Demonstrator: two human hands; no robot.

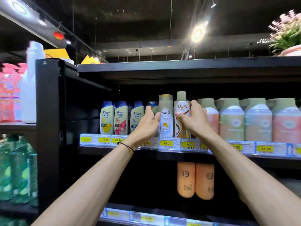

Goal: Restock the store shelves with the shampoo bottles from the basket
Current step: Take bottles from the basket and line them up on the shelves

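On the upper shelf (162,153) stand three Head & Shoulders bottles (121,118), a fourth blue-capped Head & Shoulders bottle (152,104), a Pantene bottle (166,123) and a Lux bottle (181,108). My left hand (149,122) covers the fourth Head & Shoulders bottle, fingers curled on its left side and thumb between it and the Pantene. My right hand (193,117) grips the Lux bottle, thumb on its front and fingers round its right shoulder. The bottle stands upright on the shelf. The basket is out of view.
Wide pastel bottles (259,121) fill the shelf to the right of the Lux. Yellow price tags (167,143) line the shelf edge. Two orange bottles (195,180) stand on the shelf below. A black upright post (48,128) borders the left, and a potted plant (288,38) sits on top.
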